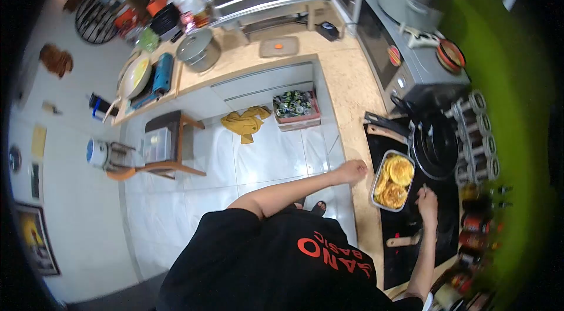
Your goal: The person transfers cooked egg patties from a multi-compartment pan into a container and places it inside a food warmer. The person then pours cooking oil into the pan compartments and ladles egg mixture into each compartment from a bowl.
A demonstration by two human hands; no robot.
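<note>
My left hand [351, 171] hovers by the counter's inner edge, just left of the food container, its fingers curled into a loose fist with nothing visible in them. A rectangular container [374, 198] with a pale rim sits on the edge of the black cooktop [405, 270]. Inside lie several golden-yellow fried patties [399, 171]. On the container's right side, over the cooktop, my right hand [427, 202] is closed, fingertips pinched together; whatever they hold is too small to make out. Below the container, a wooden-handled utensil [403, 241] lies on the cooktop.
Black frying pans [435, 143] stand beyond the container, with a spice rack [477, 140] by the green wall. Bottles and jars [474, 223] line the right. A grey pot [198, 50] and a portable stove [163, 76] occupy the far counter. A chair [170, 140] stands left.
</note>
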